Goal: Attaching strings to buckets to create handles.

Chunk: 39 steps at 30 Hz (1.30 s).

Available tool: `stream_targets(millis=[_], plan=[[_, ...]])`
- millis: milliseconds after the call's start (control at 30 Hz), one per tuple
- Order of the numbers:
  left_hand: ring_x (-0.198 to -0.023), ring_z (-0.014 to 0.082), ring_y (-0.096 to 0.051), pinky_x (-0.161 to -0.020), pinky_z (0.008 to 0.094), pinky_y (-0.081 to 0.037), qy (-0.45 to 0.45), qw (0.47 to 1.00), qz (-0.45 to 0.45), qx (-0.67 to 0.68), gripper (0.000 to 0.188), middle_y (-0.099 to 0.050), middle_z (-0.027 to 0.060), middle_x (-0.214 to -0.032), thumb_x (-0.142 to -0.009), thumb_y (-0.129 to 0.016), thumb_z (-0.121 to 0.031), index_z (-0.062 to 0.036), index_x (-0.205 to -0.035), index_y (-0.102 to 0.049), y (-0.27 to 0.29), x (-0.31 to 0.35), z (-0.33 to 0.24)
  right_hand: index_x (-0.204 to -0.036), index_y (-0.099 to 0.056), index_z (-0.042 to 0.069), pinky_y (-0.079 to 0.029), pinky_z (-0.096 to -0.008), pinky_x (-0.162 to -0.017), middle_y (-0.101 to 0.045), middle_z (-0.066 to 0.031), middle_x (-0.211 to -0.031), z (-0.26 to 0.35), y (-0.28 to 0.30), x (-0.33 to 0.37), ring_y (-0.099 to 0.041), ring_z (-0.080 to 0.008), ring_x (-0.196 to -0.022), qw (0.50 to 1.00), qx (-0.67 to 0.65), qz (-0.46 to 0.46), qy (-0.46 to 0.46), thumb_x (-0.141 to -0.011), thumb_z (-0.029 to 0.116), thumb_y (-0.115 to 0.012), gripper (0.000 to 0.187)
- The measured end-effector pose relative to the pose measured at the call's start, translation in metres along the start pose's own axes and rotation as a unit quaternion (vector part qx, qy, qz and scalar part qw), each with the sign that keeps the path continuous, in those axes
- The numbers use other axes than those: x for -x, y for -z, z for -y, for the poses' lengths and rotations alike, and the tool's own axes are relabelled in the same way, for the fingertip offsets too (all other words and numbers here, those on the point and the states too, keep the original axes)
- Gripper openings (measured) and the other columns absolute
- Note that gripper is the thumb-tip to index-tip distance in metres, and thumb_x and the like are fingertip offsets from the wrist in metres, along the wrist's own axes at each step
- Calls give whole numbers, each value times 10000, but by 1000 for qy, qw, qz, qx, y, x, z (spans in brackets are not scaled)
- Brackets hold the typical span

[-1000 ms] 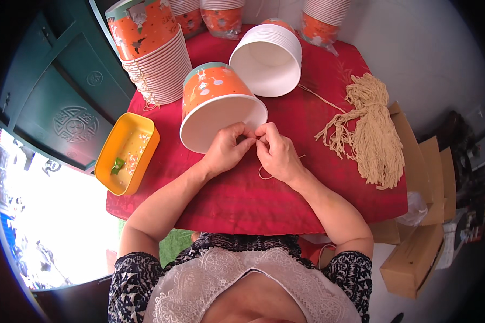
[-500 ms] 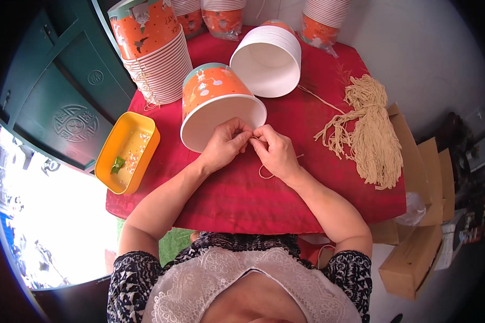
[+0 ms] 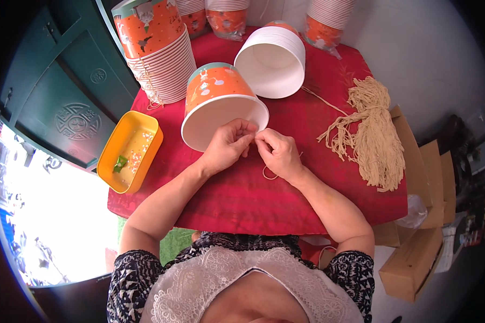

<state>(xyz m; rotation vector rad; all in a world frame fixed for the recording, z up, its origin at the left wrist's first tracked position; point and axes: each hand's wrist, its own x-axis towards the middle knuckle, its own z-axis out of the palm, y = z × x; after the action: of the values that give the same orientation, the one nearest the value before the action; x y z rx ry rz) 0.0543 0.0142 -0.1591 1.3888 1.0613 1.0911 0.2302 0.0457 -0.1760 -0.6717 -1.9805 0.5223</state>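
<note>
Your tilted tub (image 3: 219, 86), orange with a green band, is on the red-covered desk (image 3: 231, 212), and its white mouth faces toward you. Your left hand (image 3: 230, 142) is in front of this mouth, at the lower right part of the rim. Its grip is narrow, with thumb and index finger close together. Your right hand (image 3: 279, 153) is just to the right of the tilted tub; its grip is narrow also, and its fingertips are near those of the left. What lies between the fingertips is too small to tell. A thin cord (image 3: 265, 175) makes a loop under your right hand, below and right of the tilted tub. Just behind and right of the tilted tub lies a white-rimmed stack (image 3: 269, 70). Left of the tilted tub stands a yellow box (image 3: 146, 164), and well to its right lies a beige yarn bundle (image 3: 381, 142).
</note>
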Motion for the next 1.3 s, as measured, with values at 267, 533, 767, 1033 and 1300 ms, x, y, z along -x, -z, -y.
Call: stream_targets(millis=[267, 533, 767, 1033, 1300], plan=[[-689, 97, -548, -566, 252, -446, -156, 968, -68, -187, 176, -577, 32, -852, -867, -564, 40, 9, -1038, -594, 6, -2, 6, -822, -546, 26, -505, -389, -531, -629, -136, -740, -2, -2, 2, -652, -309, -654, 1000, 7, 5, 3, -824, -32, -636, 107], [-758, 205, -611, -671, 322, -496, -166, 935, -66, -306, 116, -610, 105, -869, -788, -652, 39, 18, -897, -618, -2, 1, 8, -841, -565, -4, -483, -336, -526, -626, -126, -703, -2, -1, 4, -640, -228, -601, 1000, 8, 10, -28, -829, -63, -646, 101], [-784, 249, -616, -701, 347, -499, -150, 939, -68, -301, 78, -615, 112, -849, -787, -656, 27, 12, -846, -606, -3, 1, 8, -848, -562, -7, -488, -333, -518, -619, -122, -673, -4, -3, 4, -640, -219, -579, 999, 13, -11, -40, -828, -65, -651, 109], [-787, 242, -611, -701, 339, -491, -153, 941, -67, -293, 73, -613, 112, -845, -776, -641, 34, 16, -832, -598, -5, 3, 6, -867, -586, 0, -505, -347, -513, -636, -141, -701, 1, 0, 2, -667, -264, -606, 998, 53, -22, 1, -820, -57, -656, 102], [-754, 259, -622, -666, 356, -499, -161, 950, -82, -253, 44, -610, 132, -829, -778, -646, 29, 27, -818, -627, -4, 1, 9, -860, -591, 61, -521, -382, -499, -618, -88, -725, -3, 2, 2, -640, -285, -587, 989, 130, 2, 66, -803, 16, -670, 108]])
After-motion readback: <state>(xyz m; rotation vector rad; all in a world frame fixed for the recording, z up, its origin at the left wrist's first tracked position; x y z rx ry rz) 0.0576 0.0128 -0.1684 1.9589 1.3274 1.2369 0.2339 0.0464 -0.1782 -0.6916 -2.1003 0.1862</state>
